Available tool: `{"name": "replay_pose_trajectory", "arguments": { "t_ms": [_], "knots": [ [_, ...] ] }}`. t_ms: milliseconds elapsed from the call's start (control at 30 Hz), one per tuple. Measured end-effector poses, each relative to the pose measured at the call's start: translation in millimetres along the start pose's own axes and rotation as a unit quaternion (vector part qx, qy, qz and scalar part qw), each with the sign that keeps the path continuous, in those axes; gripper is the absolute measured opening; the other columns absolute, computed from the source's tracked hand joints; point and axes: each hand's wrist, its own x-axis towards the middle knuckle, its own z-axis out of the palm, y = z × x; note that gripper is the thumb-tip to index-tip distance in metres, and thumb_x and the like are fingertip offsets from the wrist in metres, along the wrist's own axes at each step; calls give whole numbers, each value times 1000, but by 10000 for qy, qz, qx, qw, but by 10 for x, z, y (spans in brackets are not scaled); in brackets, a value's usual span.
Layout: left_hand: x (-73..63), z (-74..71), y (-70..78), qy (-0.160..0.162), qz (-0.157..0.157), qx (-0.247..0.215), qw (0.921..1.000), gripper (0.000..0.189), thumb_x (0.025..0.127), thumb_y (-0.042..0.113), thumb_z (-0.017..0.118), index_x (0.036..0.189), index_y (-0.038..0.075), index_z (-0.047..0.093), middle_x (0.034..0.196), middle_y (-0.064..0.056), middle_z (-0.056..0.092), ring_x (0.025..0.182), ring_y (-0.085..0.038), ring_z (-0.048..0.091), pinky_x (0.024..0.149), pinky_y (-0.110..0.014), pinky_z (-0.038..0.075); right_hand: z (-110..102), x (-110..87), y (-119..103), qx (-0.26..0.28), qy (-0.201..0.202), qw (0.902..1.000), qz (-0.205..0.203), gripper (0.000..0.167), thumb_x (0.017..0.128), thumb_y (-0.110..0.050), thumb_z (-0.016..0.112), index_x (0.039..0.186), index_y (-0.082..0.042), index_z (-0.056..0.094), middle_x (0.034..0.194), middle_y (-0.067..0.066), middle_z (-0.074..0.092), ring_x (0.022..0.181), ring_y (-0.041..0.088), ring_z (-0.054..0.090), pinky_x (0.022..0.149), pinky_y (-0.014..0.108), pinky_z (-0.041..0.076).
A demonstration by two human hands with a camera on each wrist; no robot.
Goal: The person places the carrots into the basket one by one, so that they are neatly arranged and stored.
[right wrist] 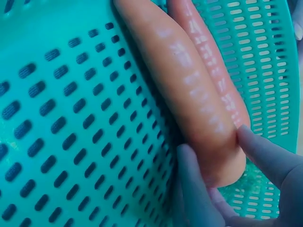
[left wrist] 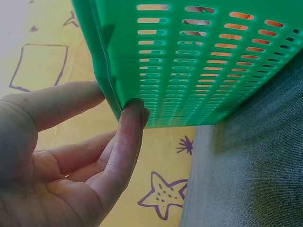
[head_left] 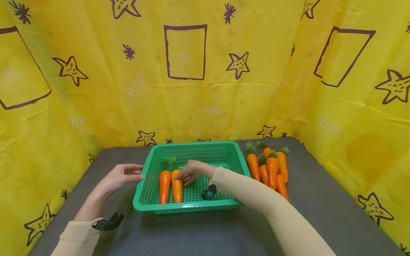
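Note:
A green perforated plastic basket (head_left: 192, 205) stands on the dark table. Inside it two orange carrots lie side by side, tops pointing away. My right hand (head_left: 195, 170) pinches the thick end of the right carrot (head_left: 177, 190), thumb on one side and fingers on the other. Close beside it lies the left carrot (head_left: 164, 188), which I do not hold. In the right wrist view the pinched carrot (right wrist: 175, 71) rests along the basket floor. At the basket's left side my left hand (head_left: 120, 177) has its thumb and fingertips at the rim (left wrist: 97, 61), lightly gripping it.
Right of the basket, several more carrots (head_left: 272, 170) with green tops lie heaped on the grey table (head_left: 320, 209). A yellow curtain (head_left: 189, 106) with drawn starfish and frames surrounds the table. Black straps (head_left: 109, 223) sit at both wrists.

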Motion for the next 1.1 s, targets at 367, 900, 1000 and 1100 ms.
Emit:
{"name": "replay_pose_trajectory", "arguments": {
  "t_ms": [367, 900, 1000, 1100],
  "knots": [
    [8, 12, -16, 40, 14, -27, 10000, 65, 85, 32, 70, 133, -7, 48, 114, -18, 65, 101, -24, 63, 89, -43, 52, -125, -137, -164, -540, 206, 9983, 11, 89, 80, -14, 76, 146, 0, 18, 121, 25, 49, 91, 33, 59, 84, 46, 54],
    [24, 22, -35, 31, 105, -29, 9999, 65, 86, 32, 69, 133, -6, 47, 117, -20, 64, 104, -26, 63, 90, -45, 52, -546, -719, -541, -1208, -119, 9897, -763, 45, 87, -25, 70, 126, -5, 60, 136, 18, 52, 123, 35, 53, 93, 41, 51],
    [8, 11, -31, 47, 112, -27, 9999, 65, 86, 32, 69, 133, -6, 47, 117, -20, 64, 104, -27, 63, 89, -45, 52, -641, -840, -584, -1220, -132, 9876, -982, 47, 88, -25, 68, 129, -5, 57, 135, 16, 54, 123, 35, 53, 91, 38, 53],
    [-3, -3, -22, 37, 130, -10, 9999, 65, 86, 31, 69, 134, -6, 47, 116, -20, 64, 104, -26, 62, 89, -44, 52, -753, -965, -600, -1152, -85, 9865, -1163, 49, 89, -24, 67, 132, -4, 54, 132, 15, 56, 122, 34, 54, 91, 38, 52]
  ]
}}
